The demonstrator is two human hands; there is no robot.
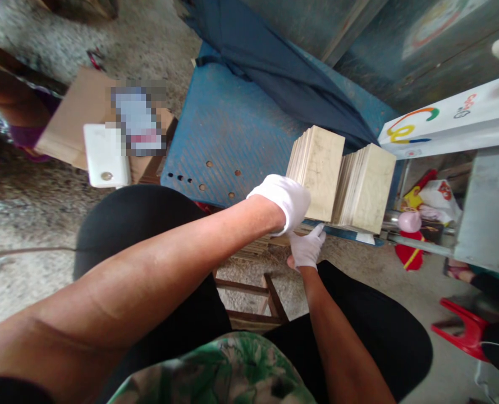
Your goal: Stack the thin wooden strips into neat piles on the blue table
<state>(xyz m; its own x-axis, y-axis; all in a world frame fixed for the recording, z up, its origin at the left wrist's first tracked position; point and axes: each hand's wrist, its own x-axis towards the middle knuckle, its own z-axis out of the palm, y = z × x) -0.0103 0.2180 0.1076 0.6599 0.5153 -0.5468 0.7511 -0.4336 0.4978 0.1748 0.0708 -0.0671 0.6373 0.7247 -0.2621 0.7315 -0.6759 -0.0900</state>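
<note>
Stacks [316, 168] of tiles, two, upright, left hand [285, 201] touching one, right hand [306, 249] perhaps beneath

You wear a white fabric glove on your left hand [285, 200] and another on your right hand [306, 249], each ending at the wrist. Both forearms are bare, with no sleeves showing. Your legs are covered in black, and your top has a green, white and dark leafy print.
</note>
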